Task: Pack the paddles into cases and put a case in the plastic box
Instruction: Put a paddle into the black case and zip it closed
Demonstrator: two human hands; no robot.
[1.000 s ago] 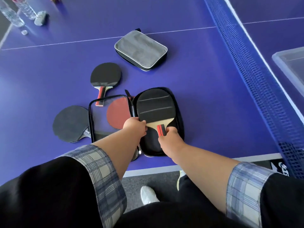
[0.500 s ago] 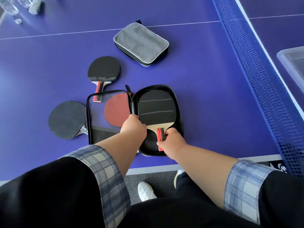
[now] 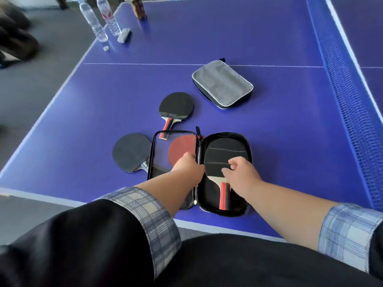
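Note:
An open black case (image 3: 242, 139) lies near the table's front edge, its clear mesh lid (image 3: 160, 154) folded out to the left. A black-faced paddle (image 3: 224, 154) with a red handle rests in the case's right half. My right hand (image 3: 241, 175) hovers over its blade with fingers apart, holding nothing. My left hand (image 3: 187, 164) grips the case's spine at the hinge. A red-faced paddle (image 3: 180, 148) lies under the lid. Two more black paddles, one (image 3: 176, 106) behind the case and one (image 3: 130, 151) to its left, lie loose. A zipped grey case (image 3: 222, 83) sits farther back.
The blue net (image 3: 348, 100) runs along the right side. Two water bottles (image 3: 103, 19), a bottle cap (image 3: 106, 48), a small grey object (image 3: 124, 35) and a brown object (image 3: 138, 8) stand at the far left corner. Grey floor lies left of the table edge.
My right hand has let go of the paddle's handle and moved up over its blade, fingers spread. The paddle now lies flat in the case. The view has lifted, and the plastic box has left it.

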